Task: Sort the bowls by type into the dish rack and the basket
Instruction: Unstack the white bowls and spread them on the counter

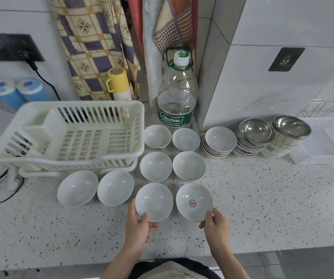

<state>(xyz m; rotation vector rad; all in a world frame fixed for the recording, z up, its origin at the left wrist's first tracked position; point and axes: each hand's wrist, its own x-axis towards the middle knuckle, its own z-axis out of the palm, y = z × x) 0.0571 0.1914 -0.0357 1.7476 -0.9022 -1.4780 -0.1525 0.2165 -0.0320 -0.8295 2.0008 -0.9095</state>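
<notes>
From the head view, the left hand [138,226] holds the near rim of a plain white bowl [154,201], thumb inside, fingers [153,225] curled beneath. The right hand [215,224] pinches the rim of a bowl with a red emblem [194,201] beside it. Both sit at the near edge of the surface [263,198], the rack [69,135] far left. Glazed ceramic looks slick, stiff and breakable; the rim seems the safest hold

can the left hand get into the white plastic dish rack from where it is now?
Probably yes. The left hand grips a plain white ceramic bowl, and the white plastic dish rack stands open-topped to its left. Only two white bowls sit low between; lifting over them looks feasible.
</notes>
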